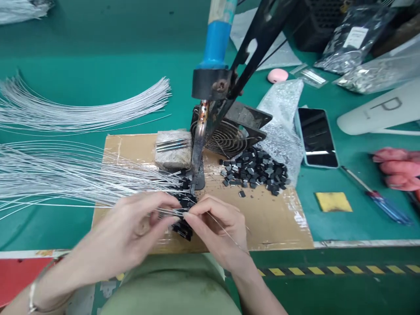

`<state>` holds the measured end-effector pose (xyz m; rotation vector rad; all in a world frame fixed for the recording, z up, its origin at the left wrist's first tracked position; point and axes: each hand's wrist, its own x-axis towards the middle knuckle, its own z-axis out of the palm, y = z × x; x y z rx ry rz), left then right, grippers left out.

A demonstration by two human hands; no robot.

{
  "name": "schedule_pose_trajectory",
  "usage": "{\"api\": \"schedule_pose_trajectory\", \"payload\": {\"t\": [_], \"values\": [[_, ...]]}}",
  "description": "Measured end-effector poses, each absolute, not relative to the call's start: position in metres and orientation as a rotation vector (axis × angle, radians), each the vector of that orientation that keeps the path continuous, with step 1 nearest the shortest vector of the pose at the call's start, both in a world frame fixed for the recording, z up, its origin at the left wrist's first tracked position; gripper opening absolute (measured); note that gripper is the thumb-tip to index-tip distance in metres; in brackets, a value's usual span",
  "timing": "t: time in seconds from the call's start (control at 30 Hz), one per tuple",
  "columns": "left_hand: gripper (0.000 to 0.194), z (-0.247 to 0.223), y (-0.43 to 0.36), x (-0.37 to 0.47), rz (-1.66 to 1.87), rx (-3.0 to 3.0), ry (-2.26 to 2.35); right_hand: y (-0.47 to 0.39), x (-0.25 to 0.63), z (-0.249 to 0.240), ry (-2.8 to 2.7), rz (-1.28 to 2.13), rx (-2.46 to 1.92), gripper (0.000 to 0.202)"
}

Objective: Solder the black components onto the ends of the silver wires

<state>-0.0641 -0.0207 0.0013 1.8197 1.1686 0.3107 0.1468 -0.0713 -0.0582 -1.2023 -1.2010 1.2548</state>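
My left hand point(131, 227) is closed in a pinch on white wires point(164, 212), at the right end of a loose bundle. My right hand point(221, 225) meets its fingertips, closed on a thin solder wire point(225, 229) that trails back over the palm towards the wrist. Small black connectors point(183, 229) lie under the fingers at the wire ends; the exact pinch point is partly hidden. Just above both hands, a soldering iron point(198, 148) with a blue handle points down from a black stand arm point(249, 48).
A fan point(226, 135) stands behind the iron, beside a wrapped block point(173, 153) with metal tips on it. Loose black connectors point(256, 170) are heaped on the cardboard point(269, 223). Farther right are a phone point(317, 138), yellow sponge point(334, 201) and screwdriver point(377, 197). Another wire bundle point(98, 116) lies back left.
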Motion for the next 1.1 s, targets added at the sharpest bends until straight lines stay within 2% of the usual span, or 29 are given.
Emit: {"api": "schedule_pose_trajectory", "payload": {"t": [0.07, 0.2, 0.37, 0.5, 0.57, 0.63, 0.77, 0.83, 1.1], "values": [[0.015, -0.004, -0.027, -0.052, 0.261, 1.824, 1.144, -0.072, 0.147, -0.058, -1.219, 1.239, -1.206, 0.023], [0.028, -0.01, -0.028, -0.04, 0.291, 1.619, 1.143, -0.075, 0.15, -0.06, -1.198, 1.23, -1.221, 0.024], [0.026, -0.012, -0.026, -0.041, 0.411, 1.355, 1.182, -0.076, 0.157, -0.068, -0.799, 1.195, -1.247, 0.025], [0.021, -0.012, -0.025, -0.039, 0.48, 1.346, 1.204, -0.076, 0.162, -0.072, -0.698, 1.296, -1.09, 0.057], [0.019, -0.013, -0.024, -0.038, 0.502, 1.359, 1.216, -0.076, 0.159, -0.071, -0.683, 1.321, -1.103, 0.066], [0.017, -0.013, -0.024, -0.037, 0.532, 1.358, 1.226, -0.078, 0.153, -0.069, -0.673, 1.298, -1.142, 0.059], [0.015, -0.012, -0.024, -0.034, 0.563, 1.335, 1.229, -0.078, 0.142, -0.065, -0.792, 1.274, -1.166, 0.023], [0.014, -0.011, -0.024, -0.033, 0.572, 1.323, 1.24, -0.077, 0.139, -0.064, -0.864, 1.23, -1.199, 0.012], [0.015, -0.014, -0.03, -0.029, 0.615, 1.333, 1.284, -0.078, 0.138, -0.063, -0.924, 1.154, -1.252, 0.011]]}}
